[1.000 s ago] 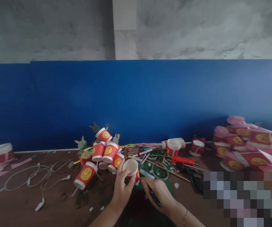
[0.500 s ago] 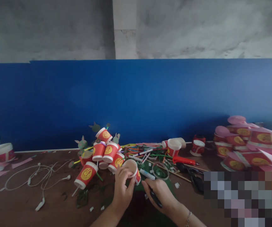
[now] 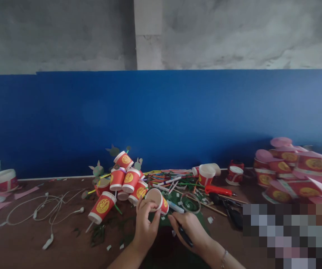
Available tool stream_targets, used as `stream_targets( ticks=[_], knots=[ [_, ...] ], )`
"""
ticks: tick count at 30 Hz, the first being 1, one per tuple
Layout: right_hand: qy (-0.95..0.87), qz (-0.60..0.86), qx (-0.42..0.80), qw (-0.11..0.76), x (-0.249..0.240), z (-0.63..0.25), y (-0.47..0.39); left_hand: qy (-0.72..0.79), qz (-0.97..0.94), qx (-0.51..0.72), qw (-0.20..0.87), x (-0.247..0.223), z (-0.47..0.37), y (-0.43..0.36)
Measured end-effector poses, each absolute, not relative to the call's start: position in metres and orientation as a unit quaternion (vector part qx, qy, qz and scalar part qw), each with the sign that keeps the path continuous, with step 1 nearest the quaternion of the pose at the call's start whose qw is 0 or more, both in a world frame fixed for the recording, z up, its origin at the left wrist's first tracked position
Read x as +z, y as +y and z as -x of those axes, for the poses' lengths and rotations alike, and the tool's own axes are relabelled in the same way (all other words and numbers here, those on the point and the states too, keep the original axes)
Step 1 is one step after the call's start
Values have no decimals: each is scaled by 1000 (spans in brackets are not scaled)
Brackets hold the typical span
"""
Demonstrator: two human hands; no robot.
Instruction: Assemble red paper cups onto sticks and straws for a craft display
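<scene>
**Light red paper cup [image 3: 155, 198] in the left hand [image 3: 146, 222], black-handled tool [image 3: 185, 237] in the right hand [image 3: 190, 226]**

The red paper cup is held above the near middle of the table [image 3: 65, 246], tilted so that its mouth faces up towards the wearer and its red side, with a yellow emblem, shows at the right. The left fingers are curled narrow around its near side, some over the rim, the thumb on the outside. The right fingers are closed around the black-handled tool, their tips near the cup but apart from it; the tool's working end cannot be made out.

The cup looks like thin card: probably very light, fairly stiff at the rim, softer in the wall, easily dented by a hard squeeze and perhaps a little slippery. The rim and the firm base edge seem the best places to hold it, with gentle pressure.

Of the containers, the held cup shows its pale inner wall. The stack of cups [image 3: 131, 180] leans together at the left, with straws attached. Farther back, an upright cup [image 3: 206, 175] stands before a cup on its side [image 3: 215, 169]; what they contain cannot be told. A pile of cups [image 3: 308, 186] with pink paper fills the far right.
</scene>
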State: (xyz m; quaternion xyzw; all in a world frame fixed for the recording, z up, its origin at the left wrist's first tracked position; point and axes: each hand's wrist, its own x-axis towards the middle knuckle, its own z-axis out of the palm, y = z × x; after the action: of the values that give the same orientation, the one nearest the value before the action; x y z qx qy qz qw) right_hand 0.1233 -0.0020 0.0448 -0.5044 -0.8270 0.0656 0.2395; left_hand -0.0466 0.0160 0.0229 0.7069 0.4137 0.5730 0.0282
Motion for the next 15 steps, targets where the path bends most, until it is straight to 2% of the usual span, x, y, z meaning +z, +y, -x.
stream_targets(
  ticks=[15],
  knots=[
    [-831, 498, 59, 242, 37, -124, -1, 408, -704, 581, 23, 26, 46, 14]
  ],
)
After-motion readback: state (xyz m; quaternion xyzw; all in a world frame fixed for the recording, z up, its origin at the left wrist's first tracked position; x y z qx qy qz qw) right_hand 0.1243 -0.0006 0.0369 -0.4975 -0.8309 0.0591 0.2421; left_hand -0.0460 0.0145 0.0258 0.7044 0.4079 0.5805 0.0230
